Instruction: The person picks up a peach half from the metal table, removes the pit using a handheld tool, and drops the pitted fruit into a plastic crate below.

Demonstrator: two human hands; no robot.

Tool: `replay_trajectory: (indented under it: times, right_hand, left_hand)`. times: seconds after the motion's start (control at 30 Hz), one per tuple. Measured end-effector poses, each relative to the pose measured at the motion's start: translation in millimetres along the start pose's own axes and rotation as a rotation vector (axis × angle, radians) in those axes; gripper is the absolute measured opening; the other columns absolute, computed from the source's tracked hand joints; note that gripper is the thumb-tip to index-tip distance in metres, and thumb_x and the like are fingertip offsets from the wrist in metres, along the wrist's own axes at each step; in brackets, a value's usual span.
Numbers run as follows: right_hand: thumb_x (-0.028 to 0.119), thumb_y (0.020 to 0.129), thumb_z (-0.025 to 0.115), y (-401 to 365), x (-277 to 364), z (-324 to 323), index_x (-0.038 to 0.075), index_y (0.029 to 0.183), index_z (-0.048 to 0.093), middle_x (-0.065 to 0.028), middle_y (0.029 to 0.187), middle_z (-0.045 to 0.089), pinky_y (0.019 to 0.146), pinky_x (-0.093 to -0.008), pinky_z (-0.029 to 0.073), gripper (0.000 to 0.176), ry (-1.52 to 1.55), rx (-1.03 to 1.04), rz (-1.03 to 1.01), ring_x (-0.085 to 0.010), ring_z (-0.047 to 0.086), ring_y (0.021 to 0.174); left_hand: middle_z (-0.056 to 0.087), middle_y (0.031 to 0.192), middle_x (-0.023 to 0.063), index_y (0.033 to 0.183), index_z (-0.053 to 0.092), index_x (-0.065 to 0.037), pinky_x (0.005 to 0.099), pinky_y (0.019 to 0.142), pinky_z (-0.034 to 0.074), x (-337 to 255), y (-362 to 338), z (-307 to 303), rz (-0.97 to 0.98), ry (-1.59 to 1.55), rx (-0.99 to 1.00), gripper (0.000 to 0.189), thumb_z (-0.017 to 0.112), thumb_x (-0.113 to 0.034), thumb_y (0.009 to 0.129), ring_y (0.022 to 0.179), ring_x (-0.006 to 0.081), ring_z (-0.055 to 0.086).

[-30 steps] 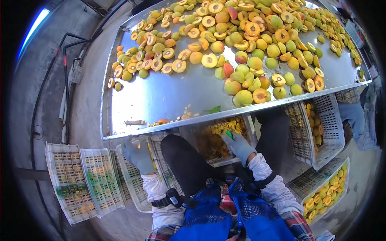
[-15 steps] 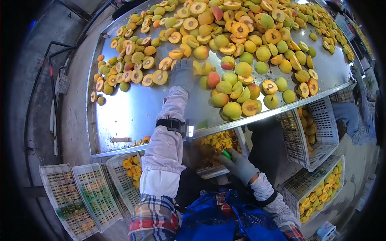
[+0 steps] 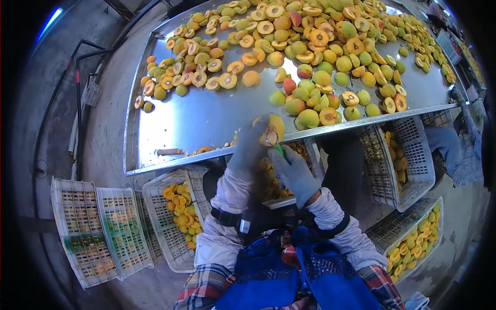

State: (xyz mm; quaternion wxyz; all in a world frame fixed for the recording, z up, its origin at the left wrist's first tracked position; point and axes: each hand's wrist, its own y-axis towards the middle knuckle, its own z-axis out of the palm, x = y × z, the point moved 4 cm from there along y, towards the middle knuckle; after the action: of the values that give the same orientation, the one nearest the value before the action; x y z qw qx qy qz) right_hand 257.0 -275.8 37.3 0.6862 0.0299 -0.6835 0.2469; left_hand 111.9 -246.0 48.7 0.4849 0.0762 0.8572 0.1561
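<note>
My left hand (image 3: 247,155), gloved in grey and blurred by motion, is closed around a halved yellow fruit (image 3: 275,126) near the table's front edge. The fruit's cut face is turned toward my right hand (image 3: 294,173). That hand, also in a grey glove, is closed on a small green-handled tool (image 3: 279,150), whose tip meets the cut face. Behind my hands, many whole and halved fruits (image 3: 310,93) lie on the metal table (image 3: 201,116). Below them, a crate (image 3: 316,155) holding fruit pieces is partly hidden by my hands.
Left of my legs stands a white crate of cut fruit (image 3: 178,222), beside more upright crates (image 3: 82,232). At the right are a crate (image 3: 413,170) and another of fruit halves (image 3: 413,248). A co-worker's leg (image 3: 444,150) shows at the far right.
My left hand has come back from the fruits on the table, now with a halved fruit in it. My right hand has moved up with the green-handled tool to meet it. The view has shifted.
</note>
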Motion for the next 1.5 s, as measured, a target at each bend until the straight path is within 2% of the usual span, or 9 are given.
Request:
replay_trajectory:
  times: [0.13,0.23,0.43,0.63,0.7,0.8,1.1,1.33,1.5]
  right_hand:
    - [0.026,0.102,0.052,-14.3,-3.9,10.9,0.006,0.105,0.060,0.0054,0.072,0.051,0.047,-0.0209,0.036,0.022,0.036,-0.029,-0.087,-0.0027,0.046,0.056]
    - [0.026,0.102,0.052,-24.5,-5.3,17.2,0.005,0.105,0.062,0.0059,0.074,0.052,0.049,-0.0195,0.034,0.023,0.079,-0.061,-0.134,-0.0020,0.044,0.058]
    - [0.024,0.103,0.048,-34.5,-5.0,25.7,0.004,0.104,0.063,0.0043,0.078,0.055,0.058,-0.0213,0.038,0.025,0.051,-0.119,-0.259,-0.0035,0.047,0.069]
    - [0.026,0.104,0.045,-47.2,18.4,19.1,0.001,0.104,0.061,-0.0012,0.080,0.059,0.064,-0.0268,0.043,0.029,-0.048,0.012,-0.275,-0.0062,0.051,0.075]
    - [0.028,0.103,0.046,-48.8,25.3,16.4,0.000,0.104,0.060,-0.0029,0.078,0.059,0.064,-0.0269,0.043,0.032,-0.076,0.061,-0.210,-0.0068,0.051,0.073]
    - [0.035,0.103,0.047,-49.9,23.7,19.8,0.002,0.102,0.061,-0.0028,0.073,0.057,0.057,-0.0263,0.042,0.035,-0.071,-0.015,-0.455,-0.0076,0.050,0.065]
    - [0.065,0.099,0.033,-81.5,55.3,12.0,0.017,0.076,0.039,0.0063,0.056,0.026,0.041,-0.0246,0.020,0.053,0.577,0.638,0.613,-0.0073,0.023,0.042]
    - [0.065,0.099,0.032,-77.9,50.0,9.0,0.018,0.077,0.039,0.0087,0.056,0.023,0.039,-0.0237,0.017,0.052,0.721,0.667,0.664,-0.0051,0.019,0.041]
    - [0.069,0.097,0.030,-79.5,34.8,9.8,0.020,0.077,0.039,0.0093,0.054,0.025,0.037,-0.0214,0.017,0.054,0.988,0.914,0.691,-0.0036,0.020,0.039]
  left_hand:
    - [0.064,0.111,0.0135,0.127,0.055,0.002,0.0314,0.084,0.053,-28.9,-15.8,1.9,0.098,0.026,-0.122,0.045,0.056,-0.033,0.098,0.099,0.0211,0.063]
    - [0.065,0.107,0.0136,0.124,0.056,0.003,0.0316,0.081,0.055,-27.0,-24.2,14.7,-0.447,-0.989,-0.136,0.052,0.048,-0.044,0.101,0.096,0.0202,0.064]
    - [0.065,0.109,0.0138,0.122,0.056,0.002,0.0322,0.079,0.056,-43.4,-39.4,4.0,-0.386,-0.815,-0.183,0.051,0.045,-0.043,0.103,0.090,0.0203,0.066]
    - [0.065,0.111,0.0097,0.118,0.061,0.002,0.0287,0.088,0.050,-89.3,-38.3,-7.1,-0.342,-0.899,-0.241,0.030,0.048,-0.017,0.099,0.098,0.0160,0.061]
    - [0.067,0.105,0.0127,0.115,0.061,0.001,0.0316,0.083,0.054,-83.9,-36.5,-11.5,-0.288,-0.842,-0.156,0.034,0.052,-0.027,0.100,0.093,0.0196,0.065]
    - [0.069,0.101,0.0131,0.112,0.062,0.001,0.0313,0.079,0.056,-88.1,-37.3,-15.4,-0.309,-0.820,-0.114,0.035,0.055,-0.031,0.101,0.088,0.0199,0.067]
    - [0.070,0.096,0.0071,0.103,0.068,0.001,0.0258,0.080,0.051,-93.5,-31.7,-10.0,-0.301,-0.619,-0.190,0.022,0.053,-0.013,0.097,0.089,0.0129,0.063]
    - [0.070,0.094,0.0067,0.102,0.069,0.001,0.0267,0.080,0.051,-60.8,-27.7,5.7,-0.486,-0.576,-0.101,0.022,0.053,-0.013,0.097,0.089,0.0120,0.062]
    - [0.070,0.096,0.0072,0.101,0.068,0.002,0.0284,0.081,0.051,-71.6,-26.5,3.6,-0.180,-0.548,0.002,0.022,0.054,-0.014,0.096,0.089,0.0122,0.062]
